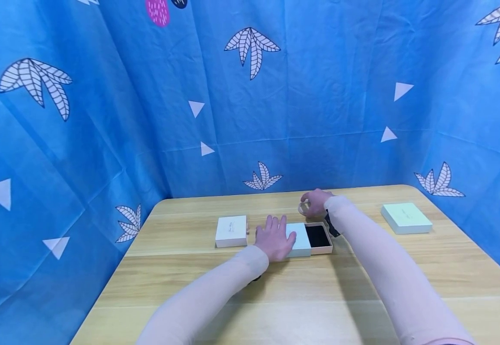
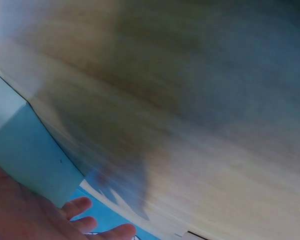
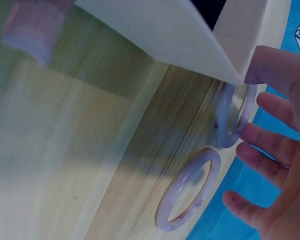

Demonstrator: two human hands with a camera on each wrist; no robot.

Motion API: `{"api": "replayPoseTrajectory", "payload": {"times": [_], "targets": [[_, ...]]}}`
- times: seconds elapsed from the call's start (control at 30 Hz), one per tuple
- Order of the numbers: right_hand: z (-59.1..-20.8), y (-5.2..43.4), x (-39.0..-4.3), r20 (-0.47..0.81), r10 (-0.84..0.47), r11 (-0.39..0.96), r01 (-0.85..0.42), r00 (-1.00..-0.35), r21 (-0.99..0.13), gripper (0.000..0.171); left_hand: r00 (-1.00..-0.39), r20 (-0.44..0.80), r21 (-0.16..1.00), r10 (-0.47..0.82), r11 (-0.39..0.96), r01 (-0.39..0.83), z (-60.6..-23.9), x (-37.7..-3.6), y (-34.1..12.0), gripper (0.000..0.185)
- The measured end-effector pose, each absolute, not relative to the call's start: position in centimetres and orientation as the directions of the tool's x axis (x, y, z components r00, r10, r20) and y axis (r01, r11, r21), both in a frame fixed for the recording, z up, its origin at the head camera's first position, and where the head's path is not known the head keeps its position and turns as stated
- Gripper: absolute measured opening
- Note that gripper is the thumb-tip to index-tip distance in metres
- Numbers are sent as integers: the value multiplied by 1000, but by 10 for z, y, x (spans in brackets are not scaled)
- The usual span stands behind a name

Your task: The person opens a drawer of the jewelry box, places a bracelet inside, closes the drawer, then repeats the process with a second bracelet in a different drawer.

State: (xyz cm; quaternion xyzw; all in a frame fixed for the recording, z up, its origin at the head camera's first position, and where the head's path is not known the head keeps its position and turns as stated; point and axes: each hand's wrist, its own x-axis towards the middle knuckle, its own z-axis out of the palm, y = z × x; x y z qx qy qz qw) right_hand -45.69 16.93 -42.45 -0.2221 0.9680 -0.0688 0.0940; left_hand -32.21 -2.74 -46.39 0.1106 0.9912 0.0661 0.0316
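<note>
A light blue slide box (image 1: 300,239) lies on the table with its pinkish drawer (image 1: 326,246) partly out, showing a black lining. My left hand (image 1: 274,238) rests on the left part of the blue sleeve, fingers spread; in the left wrist view its fingertips extend past the box. Beyond the drawer my right hand (image 1: 316,202) reaches down at a pale bangle (image 1: 301,210). In the right wrist view, loosely bent fingers sit right at one pale lilac bangle (image 3: 222,117). A second bangle (image 3: 162,210) lies on the wood beside it.
A white box (image 1: 231,231) with a small pull tab stands left of the left hand. At the right of the table (image 1: 301,306) is a pale green box (image 1: 406,218). A blue patterned curtain (image 1: 327,96) hangs behind the table and along both sides.
</note>
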Motion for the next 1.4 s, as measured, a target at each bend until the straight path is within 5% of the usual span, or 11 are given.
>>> {"api": "replayPoseTrajectory", "payload": {"times": [1.4], "targets": [[-391,197,-402,-13,-604,778,-586,-797,-225,54,-972,-34,138,232,964,226,-466,-320,-28,76]]}}
